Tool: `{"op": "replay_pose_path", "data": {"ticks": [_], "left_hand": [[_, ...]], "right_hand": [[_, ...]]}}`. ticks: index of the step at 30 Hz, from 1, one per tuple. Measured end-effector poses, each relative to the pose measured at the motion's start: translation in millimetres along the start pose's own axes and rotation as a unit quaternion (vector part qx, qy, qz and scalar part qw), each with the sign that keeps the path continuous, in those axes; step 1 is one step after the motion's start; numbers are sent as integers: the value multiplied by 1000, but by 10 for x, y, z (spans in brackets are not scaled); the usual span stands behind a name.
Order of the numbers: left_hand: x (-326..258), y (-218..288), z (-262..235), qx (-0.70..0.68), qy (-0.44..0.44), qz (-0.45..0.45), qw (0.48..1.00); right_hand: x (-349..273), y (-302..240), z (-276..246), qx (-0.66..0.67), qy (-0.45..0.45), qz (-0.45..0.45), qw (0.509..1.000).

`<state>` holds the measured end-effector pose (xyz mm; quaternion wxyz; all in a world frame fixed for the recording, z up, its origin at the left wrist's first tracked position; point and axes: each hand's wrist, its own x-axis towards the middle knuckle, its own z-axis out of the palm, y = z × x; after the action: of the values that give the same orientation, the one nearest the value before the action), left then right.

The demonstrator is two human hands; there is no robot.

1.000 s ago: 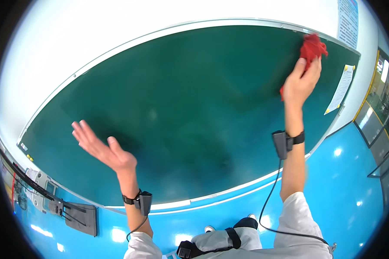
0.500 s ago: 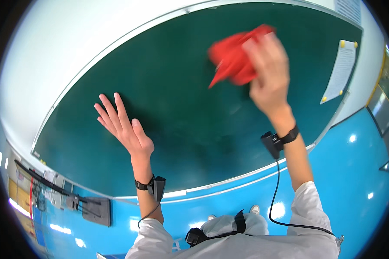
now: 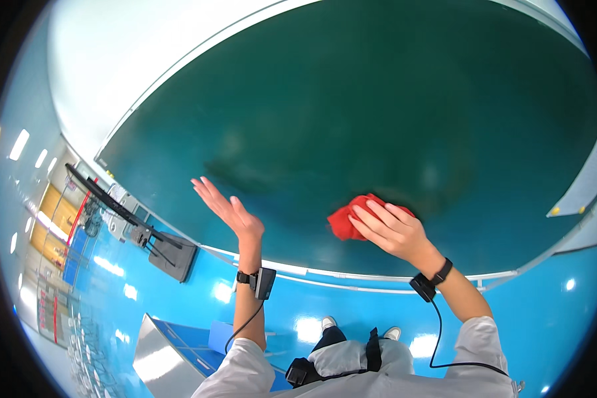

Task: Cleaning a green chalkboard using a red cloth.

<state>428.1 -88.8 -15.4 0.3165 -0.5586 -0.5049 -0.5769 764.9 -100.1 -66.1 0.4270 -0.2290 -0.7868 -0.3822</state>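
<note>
A wide green chalkboard [image 3: 325, 113] in a pale frame fills the upper part of the head view. Low on it, right of the middle, a crumpled red cloth [image 3: 344, 224] is pressed under my right hand [image 3: 399, 232]. The fingers of that hand lie over the cloth and hide part of it. My left hand [image 3: 234, 211] is raised at the board's lower left, fingers stretched out and holding nothing. Whether it touches the board I cannot tell. Each wrist wears a black strap with a small device and a cable.
A white ledge [image 3: 351, 276] runs along the board's lower edge. On the left stands a dark screen on a stand with a flat base [image 3: 173, 257]. A blue and silver desk [image 3: 172, 351] is at the lower left on the shiny blue floor. Paper [image 3: 580, 182] is fixed at the right.
My right hand has come down across the board with the red cloth, from the upper right to near the lower edge. The view has shifted; my left hand stays outstretched.
</note>
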Motion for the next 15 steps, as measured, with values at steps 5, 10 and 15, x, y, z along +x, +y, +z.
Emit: {"op": "replay_pose_path", "data": {"ticks": [5,10,15], "left_hand": [[-330,-424,-84,-12,-87,-62,994],[-455,-599,28,-41,-81,-51,995],[-478,-530,85,-66,-66,-60,994]], "right_hand": [[210,461,-366,-49,51,55,996],[1072,774,-600,-69,300,339,889],[1417,420,-115,-141,315,351,871]]}}
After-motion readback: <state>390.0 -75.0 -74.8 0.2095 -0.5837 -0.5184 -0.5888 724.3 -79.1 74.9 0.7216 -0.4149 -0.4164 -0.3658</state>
